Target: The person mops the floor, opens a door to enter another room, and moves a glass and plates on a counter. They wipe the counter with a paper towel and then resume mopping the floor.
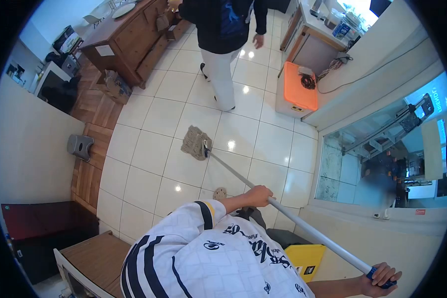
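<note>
A mop with a silver handle [313,231] runs diagonally across the view. Its grey-beige string head [196,142] lies on the white tiled floor [231,126]. My left hand [257,195] is wrapped around the handle's middle, in front of my white shirt. At the lower right, my right hand [381,280] grips the handle's blue end. Under my left forearm shows the toe of a beige shoe with holes [220,193].
Another person [218,64] stands ahead, beyond the mop head. An orange-lidded box [299,87] sits by the right wall. A wooden dresser [134,39] with drawers pulled out is at upper left; a grey step stool [80,147] stands left. A glass door [377,159] is on the right.
</note>
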